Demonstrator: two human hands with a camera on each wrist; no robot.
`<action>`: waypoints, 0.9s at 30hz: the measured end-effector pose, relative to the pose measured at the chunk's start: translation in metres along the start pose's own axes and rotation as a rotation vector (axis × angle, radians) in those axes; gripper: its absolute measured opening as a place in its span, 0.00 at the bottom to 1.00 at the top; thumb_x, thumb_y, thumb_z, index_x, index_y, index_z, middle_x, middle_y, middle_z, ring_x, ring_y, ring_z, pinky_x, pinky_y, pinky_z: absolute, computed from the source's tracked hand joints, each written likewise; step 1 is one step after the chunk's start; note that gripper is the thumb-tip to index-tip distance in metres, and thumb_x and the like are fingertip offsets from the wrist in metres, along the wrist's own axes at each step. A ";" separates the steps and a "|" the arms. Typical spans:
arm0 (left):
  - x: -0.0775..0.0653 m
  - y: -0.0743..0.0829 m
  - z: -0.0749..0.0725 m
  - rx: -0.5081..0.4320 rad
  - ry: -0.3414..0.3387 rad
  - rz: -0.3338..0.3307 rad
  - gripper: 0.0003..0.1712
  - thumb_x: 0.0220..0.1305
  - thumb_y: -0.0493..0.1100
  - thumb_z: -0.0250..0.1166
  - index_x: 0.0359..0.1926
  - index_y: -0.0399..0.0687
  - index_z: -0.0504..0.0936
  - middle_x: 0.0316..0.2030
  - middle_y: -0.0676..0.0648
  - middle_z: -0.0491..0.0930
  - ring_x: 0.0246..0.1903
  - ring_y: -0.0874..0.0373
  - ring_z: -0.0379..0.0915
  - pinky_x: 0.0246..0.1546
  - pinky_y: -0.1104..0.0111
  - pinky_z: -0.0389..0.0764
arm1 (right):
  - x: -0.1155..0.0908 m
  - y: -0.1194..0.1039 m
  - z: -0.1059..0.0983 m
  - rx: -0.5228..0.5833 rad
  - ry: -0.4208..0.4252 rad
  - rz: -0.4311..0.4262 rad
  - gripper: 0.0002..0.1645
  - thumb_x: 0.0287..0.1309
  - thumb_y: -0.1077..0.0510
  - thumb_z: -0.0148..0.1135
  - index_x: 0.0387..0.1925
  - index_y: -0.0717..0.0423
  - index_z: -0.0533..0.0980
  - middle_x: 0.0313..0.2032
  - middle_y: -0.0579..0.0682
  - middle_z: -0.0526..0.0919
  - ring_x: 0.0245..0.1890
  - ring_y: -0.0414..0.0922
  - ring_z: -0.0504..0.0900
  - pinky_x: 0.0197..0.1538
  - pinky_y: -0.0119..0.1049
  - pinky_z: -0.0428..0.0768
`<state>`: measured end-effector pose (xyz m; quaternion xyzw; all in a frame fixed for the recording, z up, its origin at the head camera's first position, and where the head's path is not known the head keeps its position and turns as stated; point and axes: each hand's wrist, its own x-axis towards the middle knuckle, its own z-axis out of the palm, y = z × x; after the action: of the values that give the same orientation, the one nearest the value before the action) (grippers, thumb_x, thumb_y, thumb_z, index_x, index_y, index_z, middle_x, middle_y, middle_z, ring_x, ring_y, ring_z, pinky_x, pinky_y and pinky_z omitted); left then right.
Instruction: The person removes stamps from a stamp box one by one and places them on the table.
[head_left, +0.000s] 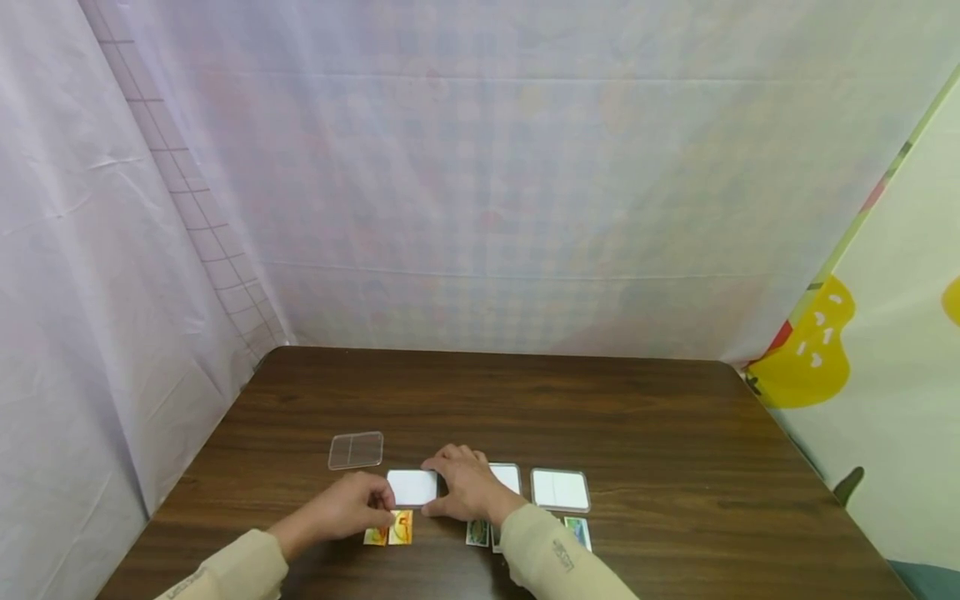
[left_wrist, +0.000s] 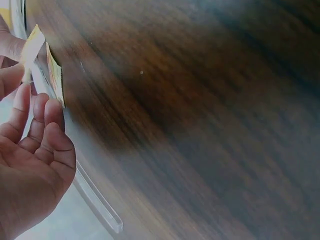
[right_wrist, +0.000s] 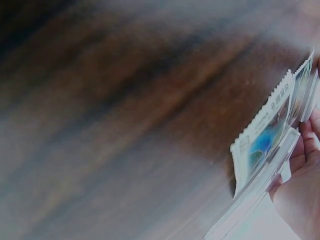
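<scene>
My left hand [head_left: 347, 505] pinches a yellow-orange postage stamp [left_wrist: 35, 41] between thumb and forefinger. A second stamp [left_wrist: 55, 75] of similar colour lies on the table below that hand. Just beyond them is a clear plastic case [head_left: 412, 487] with a white insert. My right hand [head_left: 468, 485] spans this case's right end, thumb at the near corner and forefinger at the far one, and holds it. A clear lid [head_left: 356, 450] lies flat beyond the left hand.
Two more white-backed clear cases stand to the right, one [head_left: 506, 477] partly behind the right hand, the other [head_left: 560, 490] fully visible. In front of them lie several stamps, including a green one [head_left: 477, 533] and a blue-green one [head_left: 578, 531]. Curtains hang around the brown table [head_left: 675, 433].
</scene>
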<state>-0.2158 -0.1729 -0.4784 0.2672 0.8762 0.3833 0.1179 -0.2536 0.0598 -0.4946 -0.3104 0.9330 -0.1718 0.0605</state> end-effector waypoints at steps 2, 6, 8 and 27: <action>0.000 -0.001 0.000 0.008 0.013 0.006 0.07 0.53 0.36 0.71 0.28 0.47 0.80 0.24 0.58 0.77 0.25 0.68 0.70 0.26 0.71 0.73 | 0.000 0.000 0.000 0.000 0.000 0.001 0.38 0.51 0.37 0.72 0.62 0.46 0.75 0.56 0.46 0.75 0.58 0.45 0.71 0.62 0.47 0.65; -0.001 -0.001 -0.001 0.013 0.034 0.008 0.07 0.52 0.36 0.72 0.28 0.48 0.80 0.24 0.57 0.77 0.25 0.68 0.70 0.27 0.71 0.73 | 0.000 0.000 0.000 0.001 0.000 -0.001 0.38 0.51 0.37 0.72 0.62 0.46 0.75 0.56 0.46 0.75 0.58 0.45 0.71 0.62 0.47 0.65; -0.001 0.000 -0.003 0.005 0.040 0.006 0.07 0.53 0.36 0.72 0.28 0.47 0.80 0.24 0.57 0.77 0.25 0.68 0.70 0.27 0.71 0.73 | 0.000 0.000 0.000 -0.001 0.000 -0.002 0.38 0.51 0.37 0.72 0.62 0.46 0.75 0.56 0.46 0.75 0.58 0.45 0.71 0.62 0.46 0.65; 0.005 -0.011 -0.025 0.036 0.142 0.005 0.09 0.53 0.37 0.72 0.35 0.42 0.81 0.31 0.53 0.79 0.32 0.62 0.74 0.35 0.68 0.76 | 0.000 0.000 0.000 -0.007 -0.001 -0.005 0.38 0.52 0.37 0.71 0.62 0.46 0.75 0.56 0.47 0.75 0.58 0.45 0.70 0.62 0.46 0.65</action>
<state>-0.2344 -0.1912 -0.4694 0.2436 0.8885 0.3858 0.0494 -0.2540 0.0596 -0.4946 -0.3132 0.9328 -0.1683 0.0594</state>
